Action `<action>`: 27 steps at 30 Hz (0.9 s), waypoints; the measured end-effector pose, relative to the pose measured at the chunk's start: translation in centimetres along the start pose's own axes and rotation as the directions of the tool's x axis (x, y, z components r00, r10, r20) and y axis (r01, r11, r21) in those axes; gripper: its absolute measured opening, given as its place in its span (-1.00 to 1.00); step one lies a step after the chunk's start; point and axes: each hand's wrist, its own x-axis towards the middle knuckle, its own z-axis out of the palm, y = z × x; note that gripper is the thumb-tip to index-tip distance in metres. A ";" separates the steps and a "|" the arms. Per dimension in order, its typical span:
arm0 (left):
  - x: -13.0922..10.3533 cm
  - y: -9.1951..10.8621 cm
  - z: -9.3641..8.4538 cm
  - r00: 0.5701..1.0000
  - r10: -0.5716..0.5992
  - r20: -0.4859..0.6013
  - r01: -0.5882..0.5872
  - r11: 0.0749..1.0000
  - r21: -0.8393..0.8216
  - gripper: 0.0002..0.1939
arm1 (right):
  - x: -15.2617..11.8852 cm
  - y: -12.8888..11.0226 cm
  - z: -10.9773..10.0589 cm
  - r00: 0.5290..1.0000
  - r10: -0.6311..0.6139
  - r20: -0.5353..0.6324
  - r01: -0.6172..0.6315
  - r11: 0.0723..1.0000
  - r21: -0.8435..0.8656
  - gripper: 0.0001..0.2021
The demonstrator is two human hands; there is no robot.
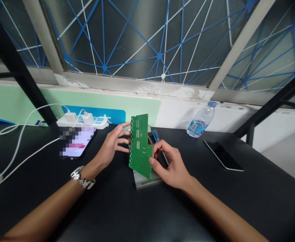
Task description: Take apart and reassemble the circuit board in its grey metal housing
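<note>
A green circuit board (140, 151), with a notch cut from its upper right, is held tilted up above a flat grey metal piece (143, 181) on the black table. My right hand (171, 164) pinches the board's right edge between thumb and fingers. On the other side, my left hand (113, 143) has its fingers spread, with the tips reaching the board's left edge; whether they press on it I cannot tell. Behind the right hand lies a slim tool with a blue end (156, 135), partly hidden by that hand. The board covers much of the metal piece.
A lit phone (80, 143) lies at left, near a white power strip (100, 122) with chargers and trailing white cables (18, 144). At right are a water bottle (201, 120) and a dark phone (223, 155). Black frame bars (23, 74) slant at both sides.
</note>
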 end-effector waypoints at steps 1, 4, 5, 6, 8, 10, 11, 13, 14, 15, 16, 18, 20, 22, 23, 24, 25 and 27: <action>0.1 0.0 -0.2 1.000 0.000 -0.002 0.000 1.000 0.000 -0.36 | 0.0 0.2 -0.1 1.000 0.016 -0.004 -0.016 1.000 0.007 -0.87; 0.2 0.0 -0.7 1.000 0.016 -0.012 -0.016 1.000 0.007 -0.40 | 0.1 0.8 -0.4 0.997 0.071 -0.023 -0.071 0.997 0.023 -0.89; 0.2 0.1 -0.8 1.000 0.025 -0.018 -0.025 1.000 0.013 -0.41 | 0.1 1.0 -0.5 0.995 0.092 -0.029 -0.091 0.995 0.030 -0.90; 0.1 0.1 -0.9 0.999 0.032 -0.022 -0.031 0.999 0.022 -0.42 | 0.2 1.3 -0.6 0.993 0.114 -0.032 -0.113 0.993 0.040 -0.91; 0.1 0.1 -1.0 0.999 0.042 -0.025 -0.041 0.998 0.045 -0.42 | 0.2 1.7 -0.7 0.987 0.158 -0.030 -0.156 0.985 0.070 -0.92; 0.0 0.1 -1.0 0.998 0.052 -0.026 -0.050 0.996 0.071 -0.41 | 0.2 2.1 -0.7 0.980 0.198 -0.020 -0.195 0.975 0.107 -0.92; 0.0 0.2 -1.0 0.998 0.056 -0.028 -0.054 0.995 0.083 -0.40 | 0.3 2.3 -0.7 0.977 0.214 -0.015 -0.211 0.970 0.124 -0.92; 0.0 0.2 -1.0 0.997 0.066 -0.039 -0.062 0.993 0.100 -0.39 | 0.3 2.6 -0.7 0.972 0.234 -0.003 -0.230 0.961 0.152 -0.92; -0.1 0.3 -1.0 0.996 0.071 -0.045 -0.066 0.992 0.104 -0.38 | 0.2 2.7 -0.7 0.971 0.239 0.002 -0.237 0.958 0.162 -0.92; -0.1 0.3 -1.0 0.996 0.075 -0.050 -0.069 0.992 0.106 -0.38 | 0.2 2.9 -0.7 0.970 0.243 0.006 -0.240 0.956 0.167 -0.92; -0.1 0.4 -1.0 0.995 0.079 -0.054 -0.073 0.992 0.107 -0.39 | 0.2 3.0 -0.7 0.969 0.246 0.008 -0.244 0.955 0.169 -0.92; -0.1 0.5 -0.9 0.994 0.090 -0.057 -0.083 0.990 0.112 -0.39 | 0.1 3.2 -0.7 0.965 0.261 0.008 -0.259 0.952 0.162 -0.92; -0.1 0.7 -0.8 0.993 0.105 -0.059 -0.097 0.988 0.123 -0.40 | 0.1 3.3 -0.6 0.959 0.283 0.006 -0.281 0.947 0.153 -0.91; -0.2 0.7 -0.8 0.991 0.121 -0.055 -0.113 0.984 0.135 -0.39 | 0.1 3.4 -0.5 0.952 0.307 0.012 -0.305 0.940 0.151 -0.92; -0.2 0.7 -0.8 0.990 0.129 -0.052 -0.121 0.982 0.142 -0.39 | 0.1 3.4 -0.5 0.948 0.318 0.017 -0.317 0.936 0.152 -0.92; -0.2 0.8 -0.8 0.989 0.138 -0.048 -0.130 0.980 0.149 -0.39 | 0.1 3.4 -0.4 0.945 0.328 0.024 -0.327 0.932 0.153 -0.92; -0.2 0.8 -0.8 0.988 0.147 -0.042 -0.139 0.978 0.154 -0.39 | 0.1 3.5 -0.4 0.941 0.337 0.032 -0.338 0.929 0.153 -0.93; -0.2 0.8 -0.8 0.985 0.167 -0.030 -0.161 0.974 0.157 -0.40 | 0.1 3.5 -0.3 0.935 0.353 0.045 -0.356 0.923 0.146 -0.93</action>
